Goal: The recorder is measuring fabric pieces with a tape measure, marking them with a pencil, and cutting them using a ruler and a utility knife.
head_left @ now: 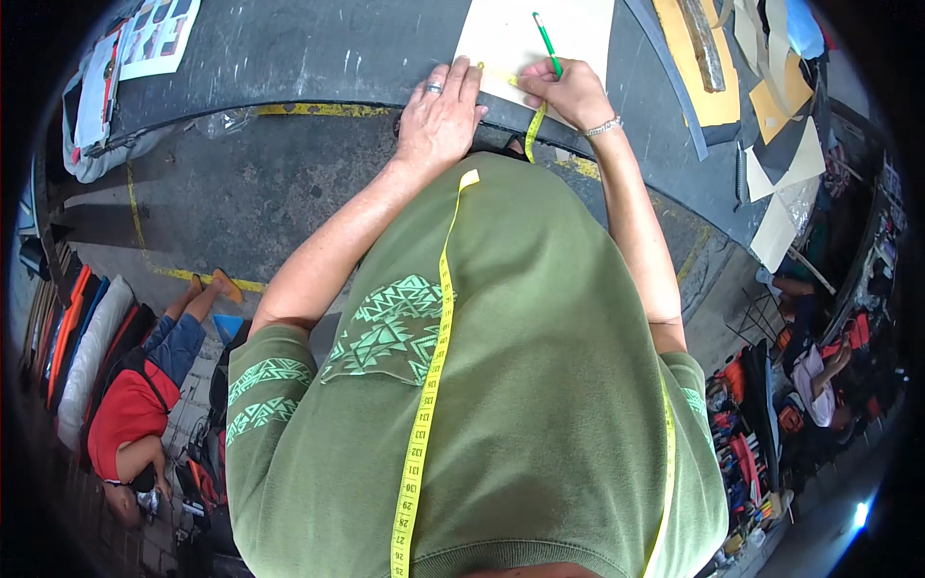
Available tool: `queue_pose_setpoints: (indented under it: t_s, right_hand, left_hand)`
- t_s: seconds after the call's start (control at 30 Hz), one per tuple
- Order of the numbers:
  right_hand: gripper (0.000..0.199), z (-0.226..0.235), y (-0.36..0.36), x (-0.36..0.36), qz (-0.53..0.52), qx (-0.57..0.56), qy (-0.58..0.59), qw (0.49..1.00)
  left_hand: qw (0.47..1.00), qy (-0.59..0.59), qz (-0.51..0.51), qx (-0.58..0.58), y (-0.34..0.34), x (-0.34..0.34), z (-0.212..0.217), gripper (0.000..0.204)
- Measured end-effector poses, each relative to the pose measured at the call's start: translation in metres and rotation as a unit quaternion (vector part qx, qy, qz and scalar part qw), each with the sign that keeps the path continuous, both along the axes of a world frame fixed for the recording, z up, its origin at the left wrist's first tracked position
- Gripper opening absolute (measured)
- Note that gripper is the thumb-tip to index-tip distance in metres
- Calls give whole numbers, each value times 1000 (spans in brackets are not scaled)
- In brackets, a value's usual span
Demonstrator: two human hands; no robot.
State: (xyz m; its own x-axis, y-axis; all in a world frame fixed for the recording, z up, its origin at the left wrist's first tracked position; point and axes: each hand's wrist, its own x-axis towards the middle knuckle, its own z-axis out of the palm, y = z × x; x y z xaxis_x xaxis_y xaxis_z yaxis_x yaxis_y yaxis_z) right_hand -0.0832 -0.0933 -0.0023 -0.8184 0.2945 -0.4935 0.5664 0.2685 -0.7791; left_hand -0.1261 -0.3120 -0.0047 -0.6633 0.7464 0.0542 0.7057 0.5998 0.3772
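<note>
My left hand [443, 111] lies flat at the table's near edge, fingers stretched onto a pale sheet of paper or card [568, 31]. A small yellow bit of tape shows by its fingertips. My right hand [570, 94] is closed around a slim green pencil or pen [548, 45], which slants up and away over the sheet. Under its fingers passes a yellow tape measure [535, 125], dropping over the table edge. More of that tape hangs around my neck and down my green shirt. Whether the right fingers also pinch the tape is hard to tell.
The dark table [337, 58] curves across the top. Printed sheets [159, 39] lie at its left; at its right are yellow and pale cut pieces [708, 58] and a dark strip [674, 87]. A person in red [135, 414] bends at lower left beside rolls of material [92, 356].
</note>
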Motion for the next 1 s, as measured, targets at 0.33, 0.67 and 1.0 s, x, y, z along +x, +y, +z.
queue_pose_setpoints:
  t_s: [0.33,0.67,1.0]
  right_hand:
    - [23,-2,-22,-19,36,169,37,984]
    - [26,-12,-23,-12,41,188,84,978]
    - [25,-17,-22,-10,53,237,81,967]
  left_hand:
    - [994,-36,-83,55,5,1,-17,46]
    - [995,-34,-71,55,0,2,-21,50]
    - [996,-57,-52,35,-3,1,-24,49]
